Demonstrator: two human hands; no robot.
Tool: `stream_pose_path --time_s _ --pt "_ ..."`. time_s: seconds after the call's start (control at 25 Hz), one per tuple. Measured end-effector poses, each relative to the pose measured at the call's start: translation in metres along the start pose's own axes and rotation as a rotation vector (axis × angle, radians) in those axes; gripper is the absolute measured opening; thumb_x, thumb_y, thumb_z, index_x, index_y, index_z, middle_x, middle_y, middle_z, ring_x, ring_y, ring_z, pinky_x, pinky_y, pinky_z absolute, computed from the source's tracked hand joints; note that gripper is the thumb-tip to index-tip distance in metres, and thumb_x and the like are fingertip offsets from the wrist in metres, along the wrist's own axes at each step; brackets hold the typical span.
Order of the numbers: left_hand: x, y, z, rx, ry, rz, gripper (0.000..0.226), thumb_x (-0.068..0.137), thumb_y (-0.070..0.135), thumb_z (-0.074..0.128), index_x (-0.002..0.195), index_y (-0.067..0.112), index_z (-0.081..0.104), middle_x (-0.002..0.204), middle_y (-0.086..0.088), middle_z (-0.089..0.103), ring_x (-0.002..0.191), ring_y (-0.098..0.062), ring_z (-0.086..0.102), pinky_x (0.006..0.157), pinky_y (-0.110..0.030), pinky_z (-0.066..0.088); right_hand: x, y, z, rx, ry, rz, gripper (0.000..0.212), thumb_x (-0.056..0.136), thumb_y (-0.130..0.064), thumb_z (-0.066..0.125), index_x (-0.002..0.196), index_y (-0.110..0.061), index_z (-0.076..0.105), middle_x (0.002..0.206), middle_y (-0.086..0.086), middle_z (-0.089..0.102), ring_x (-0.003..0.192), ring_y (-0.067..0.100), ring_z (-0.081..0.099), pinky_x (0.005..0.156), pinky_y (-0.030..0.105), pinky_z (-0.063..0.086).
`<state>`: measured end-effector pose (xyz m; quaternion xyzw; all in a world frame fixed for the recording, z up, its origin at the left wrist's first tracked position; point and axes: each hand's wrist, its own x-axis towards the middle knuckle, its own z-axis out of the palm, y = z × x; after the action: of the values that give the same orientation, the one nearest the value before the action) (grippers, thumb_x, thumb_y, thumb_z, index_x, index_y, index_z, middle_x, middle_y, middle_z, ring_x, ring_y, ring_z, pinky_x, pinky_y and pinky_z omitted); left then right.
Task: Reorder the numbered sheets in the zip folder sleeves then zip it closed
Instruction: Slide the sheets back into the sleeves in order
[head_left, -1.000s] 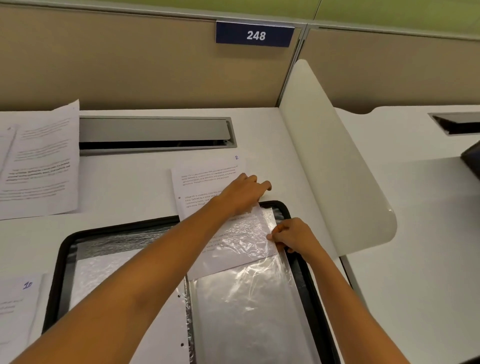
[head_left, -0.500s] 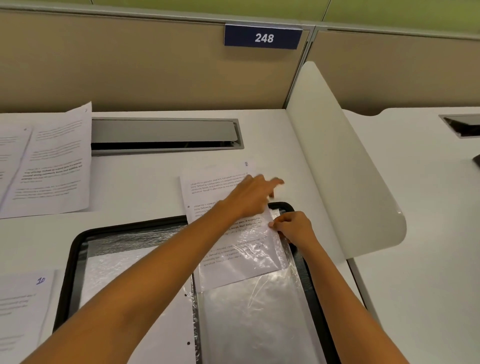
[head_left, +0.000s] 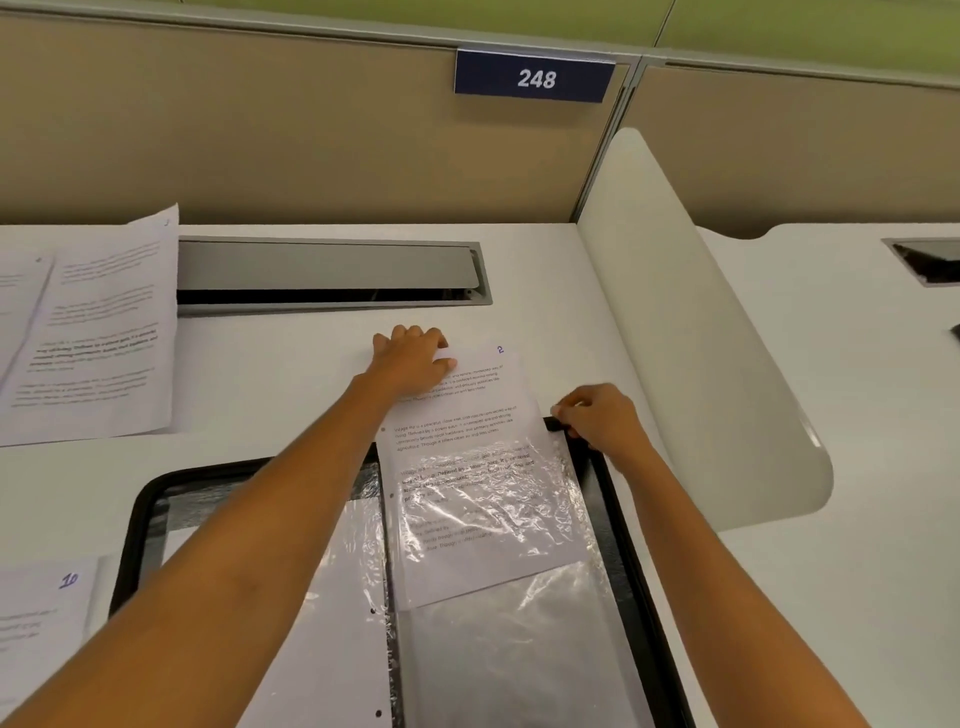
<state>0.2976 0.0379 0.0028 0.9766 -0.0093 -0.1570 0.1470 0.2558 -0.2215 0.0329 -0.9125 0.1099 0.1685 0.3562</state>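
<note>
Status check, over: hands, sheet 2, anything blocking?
Left hand grips sheet 2 at top edge. Right hand pinches sleeve corner. Sheet about half inside. Nothing in the way.

We see a blue sign (head_left: 535, 78) reading 248 on the beige partition (head_left: 260, 135), a grey cable hatch (head_left: 332, 267) set into the desk (head_left: 270, 374), and a white curved divider (head_left: 701, 338) along the desk's right edge.

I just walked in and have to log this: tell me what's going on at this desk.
A person is working on an open zip folder lying flat on the white desk. Their left hand holds the top edge of the sheet numbered 2, which sits partway in the right-hand clear sleeve, upper part sticking out. Their right hand pinches that sleeve's top corner. The sheet numbered 10 lies at the left, with loose sheets farther back. The folder is not zipped.
</note>
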Motion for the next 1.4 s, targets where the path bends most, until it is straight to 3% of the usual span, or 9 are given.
stream_pose_path --time_s 0.24,0.4,0.6,0.76,0.88,1.12,1.2,1.28,1.4 --pt "-0.010 0.000 0.001 -0.230 0.031 0.012 0.026 0.100 0.035 0.045 0.113 0.025 0.066 0.111 0.004 0.065 0.104 -0.019 0.054 0.097 -0.040 0.023 0.032 -0.043 0.015 -0.214 -0.060 -0.280 0.031 0.090 -0.024 0.066 0.120 -0.017 0.065 0.114 0.002 0.066 0.107 0.020 0.060 0.090 0.024 0.042" --pt "-0.018 0.009 0.000 -0.298 0.003 0.018 0.026 0.100 0.032 0.046 0.109 0.021 0.068 0.097 0.004 0.063 0.093 -0.018 0.053 0.096 -0.040 0.024 0.041 -0.063 0.040 -0.471 -0.170 -0.502 0.042 0.096 -0.019 0.054 0.138 -0.023 0.051 0.142 0.003 0.051 0.132 0.026 0.041 0.108 0.041 0.034" --pt "-0.036 0.010 0.003 -0.379 -0.091 0.042 0.022 0.098 0.029 0.050 0.106 0.020 0.069 0.103 -0.002 0.067 0.093 -0.021 0.059 0.088 -0.038 0.043 0.028 -0.071 0.051 -0.682 -0.224 -0.683 0.032 0.098 -0.017 0.045 0.121 -0.023 0.066 0.117 0.000 0.068 0.109 0.023 0.054 0.093 0.041 0.039" --pt "-0.054 0.011 0.008 -0.333 -0.136 0.061 0.021 0.095 0.032 0.056 0.108 0.021 0.067 0.110 -0.002 0.065 0.098 -0.022 0.059 0.089 -0.038 0.047 0.015 -0.066 0.048 -0.631 -0.317 -0.682 0.024 0.094 -0.017 0.054 0.109 -0.017 0.073 0.105 0.002 0.072 0.093 0.020 0.062 0.086 0.036 0.048" --pt "-0.067 0.006 0.009 -0.314 -0.197 0.049 0.023 0.093 0.037 0.059 0.109 0.021 0.065 0.114 -0.004 0.062 0.102 -0.023 0.058 0.093 -0.040 0.048 0.006 -0.063 0.041 -0.637 -0.420 -0.615 0.022 0.092 -0.016 0.058 0.109 -0.014 0.072 0.108 0.003 0.070 0.096 0.019 0.062 0.086 0.029 0.048" --pt "-0.091 -0.027 0.004 -0.345 -0.374 -0.006 0.061 0.074 0.039 0.080 0.124 0.024 0.048 0.124 -0.002 0.054 0.104 -0.021 0.055 0.093 -0.039 0.047 -0.003 -0.064 0.030 -0.593 -0.466 -0.523 0.022 0.089 -0.014 0.063 0.110 -0.016 0.070 0.101 0.002 0.066 0.097 0.019 0.061 0.084 0.026 0.045" --pt "-0.102 -0.029 0.006 -0.228 -0.267 -0.005 0.082 0.068 0.041 0.084 0.134 0.026 0.039 0.132 -0.004 0.050 0.115 -0.025 0.050 0.099 -0.042 0.041 -0.004 -0.068 0.030 -0.621 -0.460 -0.529 0.021 0.089 -0.014 0.064 0.109 -0.016 0.069 0.103 0.003 0.066 0.098 0.020 0.060 0.089 0.031 0.047" --pt "-0.118 -0.023 0.016 -0.036 0.063 0.067 0.093 0.072 0.043 0.080 0.146 0.023 0.028 0.139 -0.007 0.040 0.128 -0.028 0.039 0.106 -0.043 0.031 -0.003 -0.074 0.032 -0.644 -0.428 -0.560 0.019 0.090 -0.014 0.063 0.108 -0.014 0.069 0.110 0.005 0.067 0.101 0.021 0.061 0.092 0.033 0.048" --pt "-0.153 -0.002 0.051 0.011 0.493 0.238 0.066 0.079 0.037 0.073 0.137 0.019 0.047 0.132 -0.004 0.048 0.122 -0.023 0.045 0.101 -0.040 0.035 0.000 -0.084 0.036 -0.642 -0.436 -0.581 0.020 0.091 -0.012 0.061 0.110 -0.012 0.070 0.113 0.007 0.067 0.100 0.021 0.061 0.086 0.027 0.047"
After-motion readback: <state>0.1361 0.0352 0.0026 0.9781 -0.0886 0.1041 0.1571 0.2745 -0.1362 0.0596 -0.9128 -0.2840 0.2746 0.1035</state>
